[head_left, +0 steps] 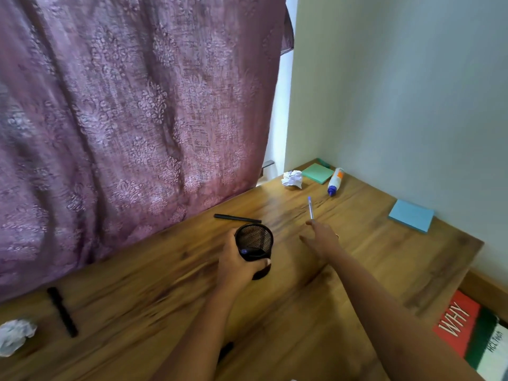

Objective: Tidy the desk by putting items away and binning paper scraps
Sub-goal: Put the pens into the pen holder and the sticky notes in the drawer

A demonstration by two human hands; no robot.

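My left hand [238, 266] grips a black mesh pen cup [254, 243] tilted toward me on the wooden desk [357, 257]; a blue-capped pen lies inside it. My right hand [321, 239] stretches forward with fingers apart, fingertips just short of a clear pen with a blue cap [310, 207]. A black pen [237, 218] lies just behind the cup. Another black pen [62, 312] rests at the near left. One crumpled paper ball [292, 178] sits at the far edge, a second crumpled paper ball [15, 335] at the near left edge.
A glue bottle [335, 182] lies beside a green sticky-note pad [317, 173] in the far corner. A blue sticky-note pad [411, 215] sits near the wall. A red and green book [472, 331] lies at the right edge. A purple curtain [123, 119] hangs behind the desk.
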